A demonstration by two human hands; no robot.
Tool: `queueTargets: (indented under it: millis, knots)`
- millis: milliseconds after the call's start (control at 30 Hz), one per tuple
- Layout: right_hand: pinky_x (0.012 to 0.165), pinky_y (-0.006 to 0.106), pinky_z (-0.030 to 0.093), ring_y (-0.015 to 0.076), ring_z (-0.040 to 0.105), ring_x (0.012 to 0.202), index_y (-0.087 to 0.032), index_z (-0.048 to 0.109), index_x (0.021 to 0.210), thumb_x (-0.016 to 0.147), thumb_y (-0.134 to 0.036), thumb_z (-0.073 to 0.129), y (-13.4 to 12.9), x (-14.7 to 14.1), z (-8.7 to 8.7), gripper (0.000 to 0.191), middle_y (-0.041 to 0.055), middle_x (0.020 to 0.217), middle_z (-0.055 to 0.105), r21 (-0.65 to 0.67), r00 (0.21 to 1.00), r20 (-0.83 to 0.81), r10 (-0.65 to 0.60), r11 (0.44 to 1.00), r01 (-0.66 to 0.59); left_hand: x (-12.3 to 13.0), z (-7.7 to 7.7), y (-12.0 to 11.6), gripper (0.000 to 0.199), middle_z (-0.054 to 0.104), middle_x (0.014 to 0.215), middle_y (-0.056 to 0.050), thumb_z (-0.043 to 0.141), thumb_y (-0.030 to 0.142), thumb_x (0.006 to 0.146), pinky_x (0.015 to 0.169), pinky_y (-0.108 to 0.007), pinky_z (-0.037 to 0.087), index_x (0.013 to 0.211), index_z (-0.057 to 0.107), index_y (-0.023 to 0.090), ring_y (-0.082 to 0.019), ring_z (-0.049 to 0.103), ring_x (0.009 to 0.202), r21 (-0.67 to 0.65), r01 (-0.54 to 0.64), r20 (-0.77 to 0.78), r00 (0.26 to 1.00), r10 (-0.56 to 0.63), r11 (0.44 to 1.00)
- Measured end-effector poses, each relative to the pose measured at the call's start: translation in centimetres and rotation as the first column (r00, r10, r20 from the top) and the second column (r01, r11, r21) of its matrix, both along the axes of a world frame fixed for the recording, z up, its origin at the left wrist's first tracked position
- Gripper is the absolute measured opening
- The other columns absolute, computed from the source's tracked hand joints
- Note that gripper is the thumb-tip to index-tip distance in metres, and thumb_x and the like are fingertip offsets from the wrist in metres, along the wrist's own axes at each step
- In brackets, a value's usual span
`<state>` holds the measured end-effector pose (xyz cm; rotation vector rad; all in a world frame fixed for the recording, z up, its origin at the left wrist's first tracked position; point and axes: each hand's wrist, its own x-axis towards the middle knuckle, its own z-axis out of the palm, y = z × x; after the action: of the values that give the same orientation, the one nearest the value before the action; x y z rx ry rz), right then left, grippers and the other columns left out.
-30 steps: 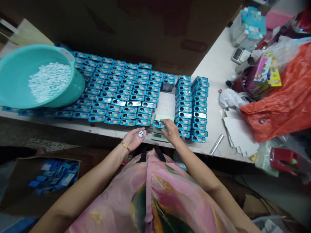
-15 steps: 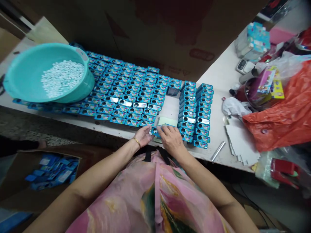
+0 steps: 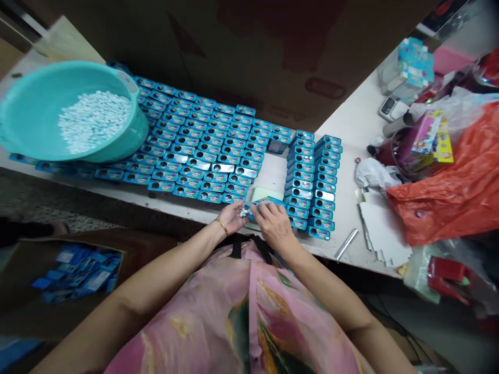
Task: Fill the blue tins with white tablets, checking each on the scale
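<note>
Head camera looks down over a pink floral garment (image 3: 241,311) onto a white counter (image 3: 351,119), with both hands together at its near edge. The left hand (image 3: 233,218), wearing a gold bangle (image 3: 222,226), is cupped palm-up with a small cluster of white tablets (image 3: 245,212) at the fingertips. The right hand (image 3: 275,223) pinches a blue tin (image 3: 265,202) between thumb and fingers, holding it tilted, with one end just beside the tablets. Under the tin lies a pale green digital scale (image 3: 267,194), mostly hidden by the tin and hand.

Rows of blue tins (image 3: 202,166) cover the counter's left side, packed edge to edge, and two tight columns of matching tins (image 3: 312,176) stand to the right of the scale. A teal plastic basin (image 3: 74,88) heaped with more white tablets (image 3: 93,122) sits on the rows at the far left. Toward the right edge lie white cardboard sheets (image 3: 384,234), a silver tube (image 3: 346,244) and a crumpled orange plastic bag (image 3: 436,197). Below the near edge, at left, a cardboard box (image 3: 39,291) holds blue printed cards (image 3: 78,272).
</note>
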<state>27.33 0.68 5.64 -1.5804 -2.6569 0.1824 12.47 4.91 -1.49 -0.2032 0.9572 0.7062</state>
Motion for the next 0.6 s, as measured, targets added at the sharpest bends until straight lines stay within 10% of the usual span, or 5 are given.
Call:
queueTargets:
  millis: [600]
  knots:
    - [0.084,0.034,0.038,0.0218,0.046,0.098,-0.016,0.048,0.111,0.075,-0.016,0.051,1.6,4.3,-7.4,0.036,0.0082,0.104,0.054,-0.196,0.886,-0.32,-0.334,0.939,0.284,-5.7,0.0,-1.9,0.015,0.061,0.072,-0.012,0.047,0.009,0.079,0.056,-0.022,0.052,0.085,0.06,0.005,-0.015,0.062,0.066,0.01,0.002,-0.075,0.997,-0.001,1.0]
